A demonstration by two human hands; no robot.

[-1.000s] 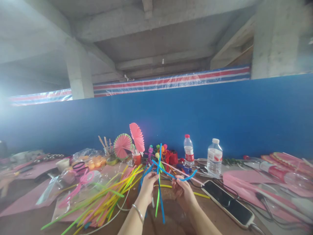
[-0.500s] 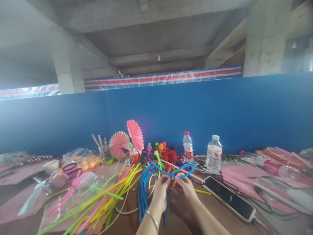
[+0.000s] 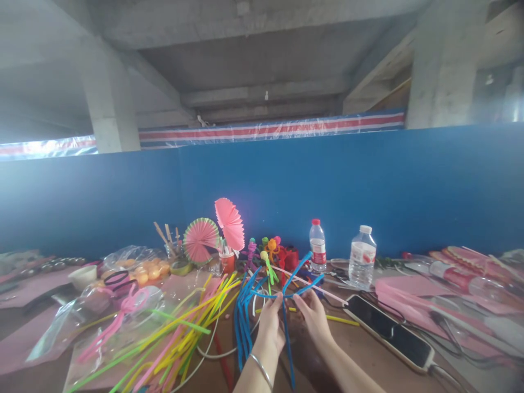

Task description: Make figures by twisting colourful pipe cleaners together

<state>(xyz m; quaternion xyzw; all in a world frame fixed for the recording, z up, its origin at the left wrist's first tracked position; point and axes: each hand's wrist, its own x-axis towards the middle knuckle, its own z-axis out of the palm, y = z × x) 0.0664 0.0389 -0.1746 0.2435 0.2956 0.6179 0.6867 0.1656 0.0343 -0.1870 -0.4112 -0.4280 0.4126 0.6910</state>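
Observation:
Blue pipe cleaners cross one another between my hands, with two ends pointing up and right and a long strand hanging down. My left hand, with a silver bangle on its wrist, pinches them near the crossing. Thumb and finger of my right hand are closed on a blue strand just to the right. A bunch of loose blue pipe cleaners lies beside my left hand. Beyond my hands stands a small green pipe-cleaner figure with a yellow head.
Yellow, green and pink pipe cleaners spread over the left side. A phone on a cable lies at right. Two bottles, one red-capped and one white-capped, stand behind, near pink paper fans and a blue partition.
My hands have moved slightly apart. The blue strands, earlier a narrow loop to the right, now fan into separate ends, one pointing higher. The hanging strand sits farther right.

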